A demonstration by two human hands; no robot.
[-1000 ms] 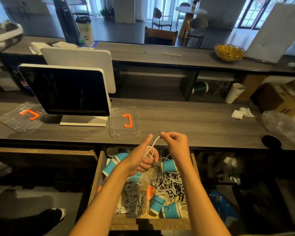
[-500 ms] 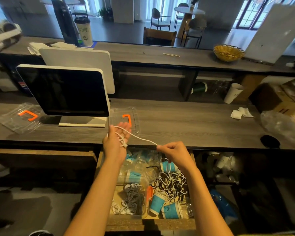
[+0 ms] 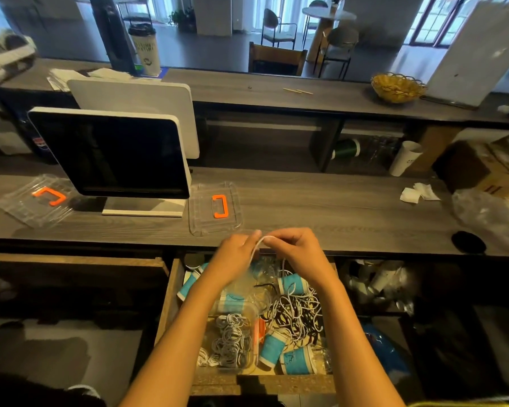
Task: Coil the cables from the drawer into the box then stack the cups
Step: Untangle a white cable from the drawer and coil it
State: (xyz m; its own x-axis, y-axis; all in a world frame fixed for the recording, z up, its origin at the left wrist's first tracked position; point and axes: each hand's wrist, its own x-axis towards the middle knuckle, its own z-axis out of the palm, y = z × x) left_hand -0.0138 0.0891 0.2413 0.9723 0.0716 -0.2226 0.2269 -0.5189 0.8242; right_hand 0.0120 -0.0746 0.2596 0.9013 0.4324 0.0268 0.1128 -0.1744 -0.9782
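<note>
Above the open drawer (image 3: 174,304), at the near edge of the counter (image 3: 335,207): left hand (image 3: 232,257) and right hand (image 3: 297,251) now close together, each pinching the white cable (image 3: 254,249), no longer held apart with the cable stretched between them as half a second ago. Probably one more loop closed, so coiling going on; box (image 3: 249,309) with coiled cables, loose tangle (image 3: 294,312) and cups (image 3: 272,349) below in the drawer, stacking not yet begun.
</note>
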